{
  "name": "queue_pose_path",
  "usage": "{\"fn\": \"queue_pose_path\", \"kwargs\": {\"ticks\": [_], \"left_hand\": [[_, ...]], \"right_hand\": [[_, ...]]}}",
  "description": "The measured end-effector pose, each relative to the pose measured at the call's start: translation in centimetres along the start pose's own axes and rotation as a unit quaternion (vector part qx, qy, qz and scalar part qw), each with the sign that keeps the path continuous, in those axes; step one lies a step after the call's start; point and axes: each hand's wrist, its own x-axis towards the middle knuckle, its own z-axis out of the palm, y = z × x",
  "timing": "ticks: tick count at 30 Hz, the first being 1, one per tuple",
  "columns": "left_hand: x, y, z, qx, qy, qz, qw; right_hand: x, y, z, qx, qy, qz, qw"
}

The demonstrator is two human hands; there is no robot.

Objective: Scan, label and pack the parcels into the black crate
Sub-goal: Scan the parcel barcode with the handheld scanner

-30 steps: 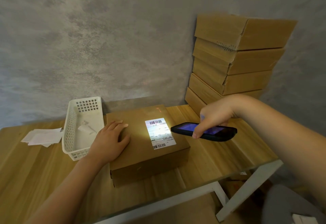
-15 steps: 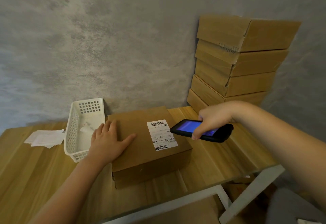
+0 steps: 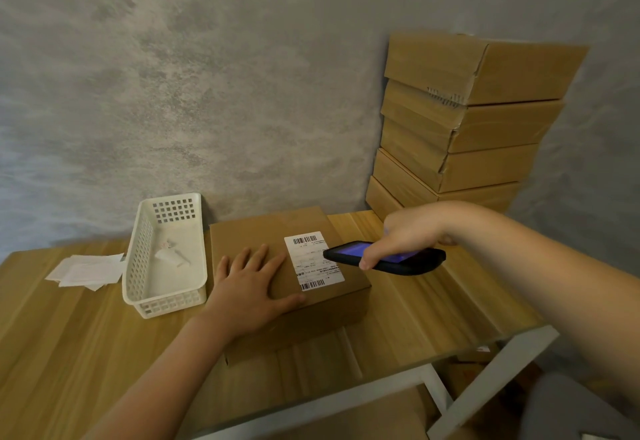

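Scanning looks finished: the scanner (image 3: 384, 256), clamped in the right hand (image 3: 408, 235) at three o'clock, no longer lights the label (image 3: 313, 261) (left hand (image 3: 251, 289) flat, fingers spread, on the parcel (image 3: 287, 280)).

Matt cardboard parcel (image 3: 277, 266), wood-grain table (image 3: 69, 335)

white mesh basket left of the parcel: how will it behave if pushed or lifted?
The white basket looks like thin perforated plastic, so probably light and a bit flexible. It holds only small scraps, so it would likely slide easily on the smooth wooden table. Its low, wide shape makes tipping unlikely.
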Motion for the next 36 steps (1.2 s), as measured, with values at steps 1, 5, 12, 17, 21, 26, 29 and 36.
{"fn": "queue_pose_path", "kwargs": {"ticks": [1, 5, 12, 17, 21, 26, 29, 36], "left_hand": [[0.1, 0.0, 0.0, 0.0, 0.0, -0.002, 1.0], [0.2, 0.1, 0.1, -0.004, 0.001, -0.006, 1.0], [0.0, 0.2, 0.1, -0.006, 0.013, -0.003, 1.0], [0.0, 0.2, 0.1, -0.005, 0.021, -0.008, 1.0], [0.0, 0.3, 0.2, -0.008, 0.025, -0.011, 1.0], [-0.2, 0.5, -0.1, -0.03, 0.051, -0.016, 0.998], [-0.2, 0.3, -0.3, -0.055, 0.08, -0.015, 0.995], [-0.5, -1.1, -0.8, -0.093, 0.097, -0.024, 0.991]], "right_hand": [[0.0, -0.1, -0.1, -0.001, -0.001, 0.0, 1.0], [-0.2, -0.2, -0.4, -0.014, -0.004, 0.0, 1.0], [-0.3, 0.2, -0.5, -0.022, -0.012, -0.01, 1.0], [0.1, 0.6, -0.5, -0.025, -0.018, -0.003, 1.0], [0.6, 1.4, -0.6, -0.014, -0.006, 0.006, 1.0], [3.9, 3.3, 0.4, -0.019, 0.09, 0.053, 0.994], [7.4, 4.7, 2.1, 0.069, 0.147, 0.067, 0.984], [15.8, 6.2, 6.8, 0.107, 0.251, 0.1, 0.957]]}}
